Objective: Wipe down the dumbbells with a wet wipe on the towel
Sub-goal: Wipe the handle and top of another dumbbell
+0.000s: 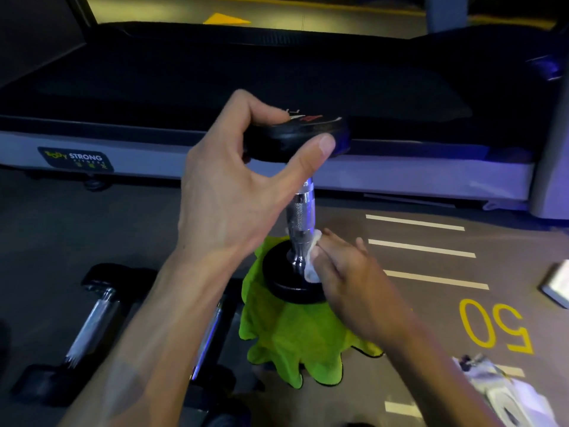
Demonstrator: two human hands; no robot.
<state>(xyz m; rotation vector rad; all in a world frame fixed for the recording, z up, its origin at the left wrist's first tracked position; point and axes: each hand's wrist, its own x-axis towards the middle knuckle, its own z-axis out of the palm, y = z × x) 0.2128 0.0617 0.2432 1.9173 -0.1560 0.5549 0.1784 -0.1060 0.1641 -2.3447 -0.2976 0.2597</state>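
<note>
A dumbbell (pixel 300 208) stands on end on the green towel (pixel 292 343) at the centre of the view, tilted a little toward one o'clock. The left hand (pixel 234 186) grips its upper black head with thumb and curled fingers, steadying it. The right hand (pixel 348 269) pinches a white wet wipe (pixel 312 260) against the foot of the chrome handle, at four o'clock from that head. It looks heavy and rigid; the knurled handle should give grip, the polished ends may be slippery when wet, so the top head seems the safest hold. Two more dumbbells (pixel 89 322) lie at eight o'clock. The treadmill (pixel 277 167) label at ten o'clock reads "STRONG"; the floor at four o'clock shows "50".
</note>
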